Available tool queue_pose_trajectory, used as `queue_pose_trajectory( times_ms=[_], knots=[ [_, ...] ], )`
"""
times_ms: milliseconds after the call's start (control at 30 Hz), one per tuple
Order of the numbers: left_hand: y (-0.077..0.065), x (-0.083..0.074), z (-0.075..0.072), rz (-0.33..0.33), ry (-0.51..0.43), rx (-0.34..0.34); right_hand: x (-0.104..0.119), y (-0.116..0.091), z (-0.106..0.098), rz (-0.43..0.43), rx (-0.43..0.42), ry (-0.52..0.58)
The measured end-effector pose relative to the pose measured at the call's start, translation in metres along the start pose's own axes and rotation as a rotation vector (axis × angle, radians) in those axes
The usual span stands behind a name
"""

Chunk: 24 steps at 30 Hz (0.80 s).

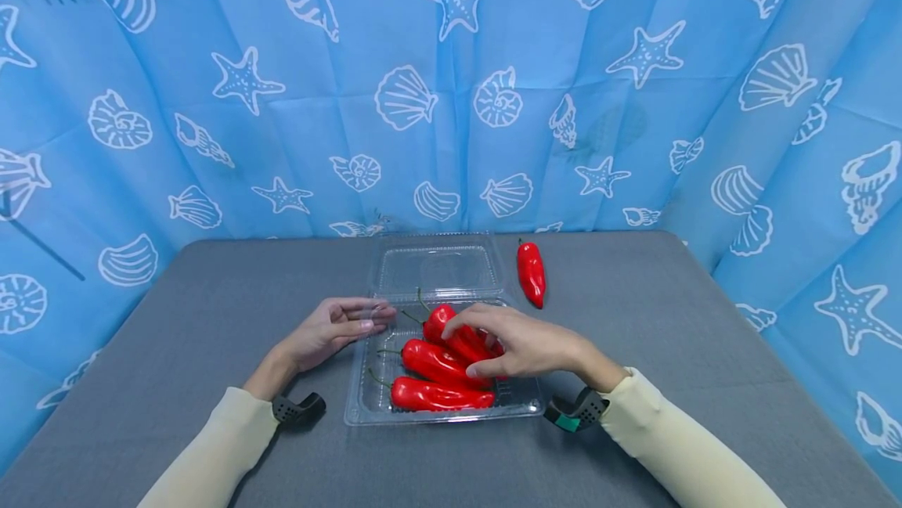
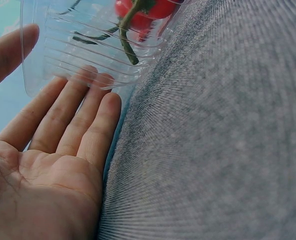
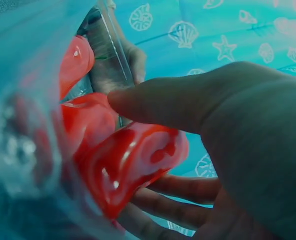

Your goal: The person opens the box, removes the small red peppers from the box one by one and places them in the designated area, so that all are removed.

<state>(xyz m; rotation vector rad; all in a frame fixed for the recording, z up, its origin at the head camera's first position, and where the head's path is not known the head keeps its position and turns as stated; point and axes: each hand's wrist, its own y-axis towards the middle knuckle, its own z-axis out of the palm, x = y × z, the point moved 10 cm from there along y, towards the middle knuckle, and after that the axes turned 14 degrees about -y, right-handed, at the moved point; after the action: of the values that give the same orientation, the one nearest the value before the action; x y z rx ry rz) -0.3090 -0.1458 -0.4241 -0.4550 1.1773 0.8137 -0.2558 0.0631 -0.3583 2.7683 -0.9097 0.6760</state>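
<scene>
A clear plastic clamshell container (image 1: 444,416) lies opened on the table. Several red peppers with green stems rest side by side inside it, one (image 1: 440,396) along the near edge and another (image 1: 437,363) in the middle. My right hand (image 1: 532,344) reaches over the farthest red pepper (image 3: 132,160), its fingers curved round one side and its thumb (image 3: 158,100) on the other. Part of that pepper is hidden beneath the hand. At the container's left wall, my left hand (image 1: 338,328) has its fingers extended, the fingertips (image 2: 90,72) right at the clear plastic.
The clear lid (image 1: 437,267) lies back flat behind the container. One more red pepper (image 1: 531,273) is on the grey tabletop (image 1: 634,297), right of the lid. A blue curtain (image 1: 423,101) with shells and starfish hangs along the table's far side.
</scene>
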Motion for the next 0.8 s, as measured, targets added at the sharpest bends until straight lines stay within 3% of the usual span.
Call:
queue_pose_trajectory(
  times_ms=[333, 800],
  knots=[
    [0.0006, 0.0006, -0.0003, 0.004, -0.006, 0.012, -0.0009, 0.0008, -0.0044, 0.007, -0.046, 0.013],
    [0.0006, 0.0007, -0.0003, -0.002, -0.005, 0.007, -0.0027, -0.0016, -0.0096, -0.047, -0.071, 0.199]
  ],
)
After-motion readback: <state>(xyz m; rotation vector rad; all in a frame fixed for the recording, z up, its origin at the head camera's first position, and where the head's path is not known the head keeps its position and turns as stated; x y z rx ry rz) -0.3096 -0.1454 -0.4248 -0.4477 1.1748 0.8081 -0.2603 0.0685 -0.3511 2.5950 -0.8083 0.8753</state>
